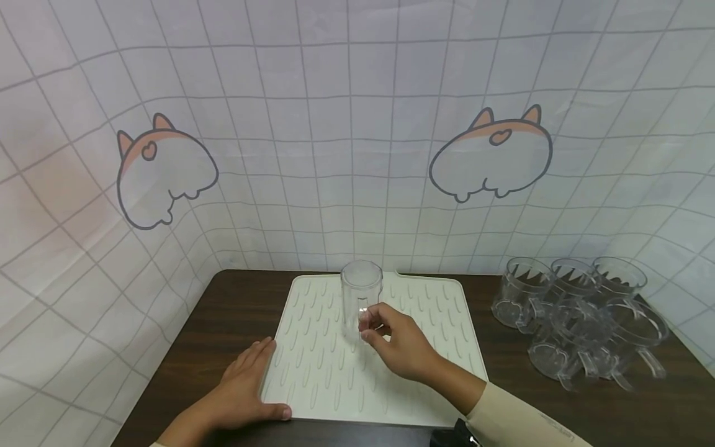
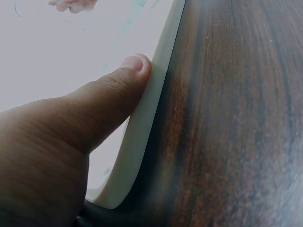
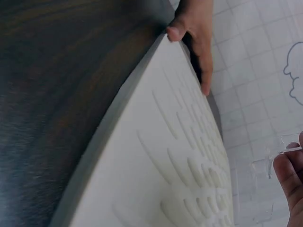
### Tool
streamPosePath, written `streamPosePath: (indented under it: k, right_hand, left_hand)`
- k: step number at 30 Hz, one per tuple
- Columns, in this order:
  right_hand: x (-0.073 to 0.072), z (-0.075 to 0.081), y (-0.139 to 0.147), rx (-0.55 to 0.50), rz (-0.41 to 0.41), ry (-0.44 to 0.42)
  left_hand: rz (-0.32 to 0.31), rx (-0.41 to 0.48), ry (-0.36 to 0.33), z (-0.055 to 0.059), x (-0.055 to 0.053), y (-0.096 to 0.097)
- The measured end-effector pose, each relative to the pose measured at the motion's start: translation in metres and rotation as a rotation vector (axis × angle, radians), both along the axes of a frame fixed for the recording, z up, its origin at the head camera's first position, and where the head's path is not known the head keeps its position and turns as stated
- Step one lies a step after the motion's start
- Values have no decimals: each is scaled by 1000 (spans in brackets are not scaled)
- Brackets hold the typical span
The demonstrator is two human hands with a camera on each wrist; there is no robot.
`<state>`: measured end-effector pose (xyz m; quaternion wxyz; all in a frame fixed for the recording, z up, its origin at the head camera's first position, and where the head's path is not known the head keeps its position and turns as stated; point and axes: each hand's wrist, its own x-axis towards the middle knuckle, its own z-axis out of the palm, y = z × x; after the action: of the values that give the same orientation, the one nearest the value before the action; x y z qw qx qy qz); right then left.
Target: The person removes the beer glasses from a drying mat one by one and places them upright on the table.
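A clear mug [image 1: 360, 282] stands upright at the back half of a white ridged drying mat [image 1: 329, 388]; whether its base touches the mat I cannot tell. My right hand [image 1: 404, 347] pinches the mug's handle between thumb and fingertips. In the right wrist view, part of that clear handle [image 3: 286, 150] shows at the fingers. At the mat's front left corner lies my left hand [image 1: 240, 388], fingers extended along the left edge. Its thumb [image 2: 111, 97] presses on the front rim in the left wrist view, where the other fingers are hidden.
Several clear mugs [image 1: 525, 288] cluster on the dark wooden table [image 1: 223, 310] to the right of the mat, handles toward the front. A white grid-patterned cloth [image 1: 368, 155] with cartoon animals hangs behind and at the sides. Something black [image 1: 455, 436] lies by the right sleeve.
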<state>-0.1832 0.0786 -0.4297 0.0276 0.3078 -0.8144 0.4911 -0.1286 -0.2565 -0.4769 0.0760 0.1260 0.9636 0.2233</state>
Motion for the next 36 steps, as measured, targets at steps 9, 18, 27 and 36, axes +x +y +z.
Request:
streamPosePath:
  k: [9,18,27,36]
  right_hand:
    - [11,2,21,-12,-14,11]
    - [21,4,40,-12,-3,36]
    - [32,1,54,-34,28,73]
    - [37,-3,62,-43,14,134]
  left_hand:
    - [0,-3,-7,4,1,1]
    - [-17,-35,-19,7,0,1]
    - [-36,-81,-49,14,-2,4]
    - [-12,-112,22,20,-7,18]
